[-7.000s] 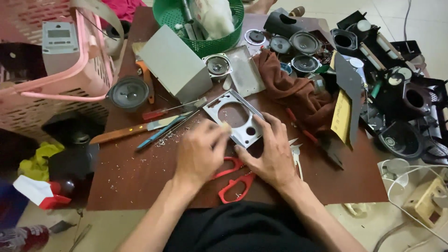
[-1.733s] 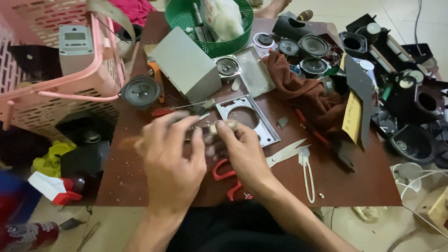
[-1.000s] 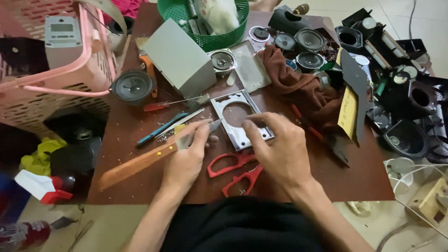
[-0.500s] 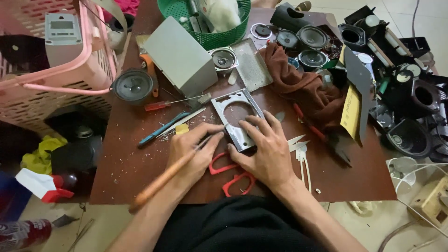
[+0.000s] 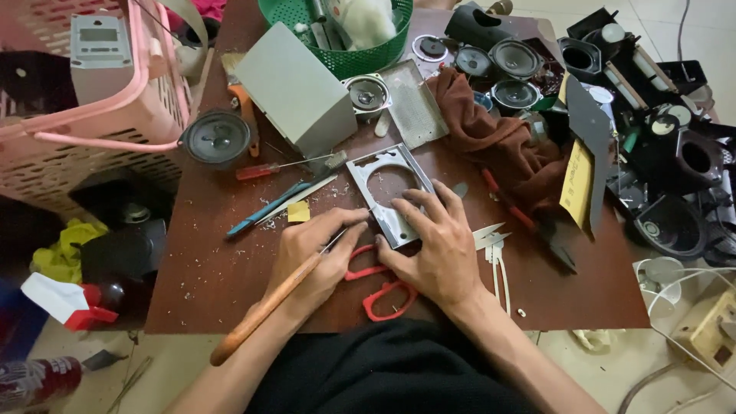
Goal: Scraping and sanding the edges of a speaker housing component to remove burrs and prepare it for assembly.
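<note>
We clench a wooden-handled knife (image 5: pixel 268 307) in our left hand (image 5: pixel 310 261), right hand (image 5: pixel 437 245) flat pinning the metal plate (image 5: pixel 387 195) near the bench's front edge; a slipping blade risks cutting those fingers.

Just one view here — a head-worn camera looking steeply down from above the person's lap onto the brown table (image 5: pixel 230 268), fairly close in. It faces forward across the tabletop, with floor showing along both side edges.
</note>
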